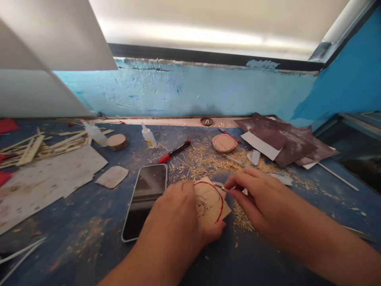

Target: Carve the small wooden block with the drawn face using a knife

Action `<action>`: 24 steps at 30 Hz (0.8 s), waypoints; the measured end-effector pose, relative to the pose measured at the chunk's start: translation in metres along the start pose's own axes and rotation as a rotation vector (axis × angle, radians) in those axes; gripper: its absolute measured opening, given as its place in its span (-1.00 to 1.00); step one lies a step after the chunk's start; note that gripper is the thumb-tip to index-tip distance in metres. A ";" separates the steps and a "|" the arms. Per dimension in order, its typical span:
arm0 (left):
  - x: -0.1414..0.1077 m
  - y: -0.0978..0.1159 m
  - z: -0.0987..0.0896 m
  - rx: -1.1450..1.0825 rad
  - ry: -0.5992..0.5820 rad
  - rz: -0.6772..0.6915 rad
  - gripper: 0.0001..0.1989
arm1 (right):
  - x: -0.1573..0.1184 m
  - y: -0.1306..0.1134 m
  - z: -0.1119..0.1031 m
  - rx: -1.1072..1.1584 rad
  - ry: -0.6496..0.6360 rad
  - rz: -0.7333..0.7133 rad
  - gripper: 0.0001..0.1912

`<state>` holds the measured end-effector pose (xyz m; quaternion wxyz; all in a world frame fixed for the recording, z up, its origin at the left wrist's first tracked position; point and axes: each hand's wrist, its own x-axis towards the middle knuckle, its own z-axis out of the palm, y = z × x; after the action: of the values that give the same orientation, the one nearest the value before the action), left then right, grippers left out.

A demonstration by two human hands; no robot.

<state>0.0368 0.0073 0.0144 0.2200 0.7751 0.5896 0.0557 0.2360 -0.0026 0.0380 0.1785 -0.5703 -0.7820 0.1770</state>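
Has tilted bottle (97,135) at 10 o'clock from board (212,198), second bottle (149,137) at 11, fill of both unclear. Clamps board in left hand (180,210), covering its 9 o'clock side, thumb at 6. Has dish (206,122) at 12, small pale bits inside. Pinches thin tool (219,186) in right hand (256,194) at 3, with hands apart; points it toward 10, tip near red line (222,203) at 1.

Dark blue tabletop (99,202), scattered pale shavings (198,167), phone (144,198), red-ended marker (175,151), two white bottles (149,137), brown sheets (269,129), thin sticks (31,151)
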 end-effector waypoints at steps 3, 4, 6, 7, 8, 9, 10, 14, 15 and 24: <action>0.000 -0.001 0.000 -0.005 0.003 -0.003 -0.46 | -0.002 0.000 0.000 0.015 0.000 0.006 -0.74; 0.000 -0.001 0.000 -0.007 0.001 -0.009 -0.46 | -0.002 0.000 0.000 0.018 -0.007 0.012 -0.75; 0.001 -0.001 0.000 -0.011 -0.004 -0.020 -0.44 | -0.003 0.001 0.000 0.015 -0.019 0.017 -0.75; 0.001 -0.001 0.000 -0.013 -0.003 -0.018 -0.44 | -0.003 0.001 0.000 0.011 -0.021 0.018 -0.75; 0.001 -0.001 0.000 -0.015 0.000 -0.014 -0.45 | -0.003 0.002 -0.001 0.006 -0.022 0.020 -0.75; 0.001 -0.001 0.001 -0.017 0.003 -0.009 -0.45 | -0.003 0.002 0.000 0.000 -0.022 0.024 -0.76; 0.001 -0.001 0.001 -0.020 0.006 -0.006 -0.45 | -0.002 0.002 0.000 -0.002 -0.023 0.025 -0.76; 0.000 -0.001 0.002 -0.029 0.012 -0.020 -0.44 | 0.000 -0.001 0.003 0.001 -0.015 0.033 -0.77; 0.000 0.000 0.002 -0.032 0.014 -0.024 -0.45 | 0.001 -0.002 0.004 0.001 -0.009 0.035 -0.77; 0.001 0.001 0.003 -0.039 0.029 -0.005 -0.49 | 0.016 -0.007 0.018 0.005 0.016 0.061 -0.80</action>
<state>0.0391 0.0071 0.0124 0.2267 0.7683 0.5935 0.0780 0.2163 0.0096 0.0268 0.1808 -0.5948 -0.7623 0.1799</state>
